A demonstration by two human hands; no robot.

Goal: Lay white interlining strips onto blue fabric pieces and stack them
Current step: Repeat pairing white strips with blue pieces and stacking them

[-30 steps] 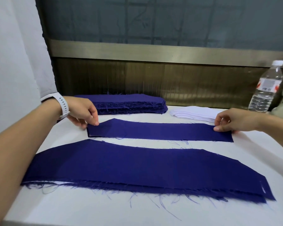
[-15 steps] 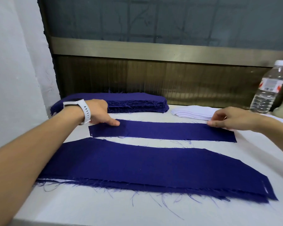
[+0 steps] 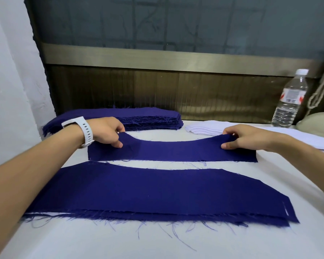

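A narrow blue fabric strip [image 3: 172, 150] lies across the middle of the white table. My left hand [image 3: 107, 131] pinches its far left edge and my right hand [image 3: 239, 136] pinches its far right edge, so the far edge is lifted off the table while the near edge stays down. Closer to me lies a stack of wide blue fabric pieces [image 3: 157, 191] with frayed threads. A pile of blue pieces [image 3: 148, 116] sits at the back left. The white interlining strips [image 3: 204, 128] are piled at the back, just beyond my right hand.
A clear plastic water bottle [image 3: 290, 101] stands at the back right, beside a beige cloth object [image 3: 318, 122]. A dark wall panel [image 3: 176, 86] borders the table's far edge, and a white wall [image 3: 11, 81] rises on the left.
Both hands went from resting on the narrow strip's ends to pinching its far edge, which has risen off the table. The left hand shifted right along the strip.
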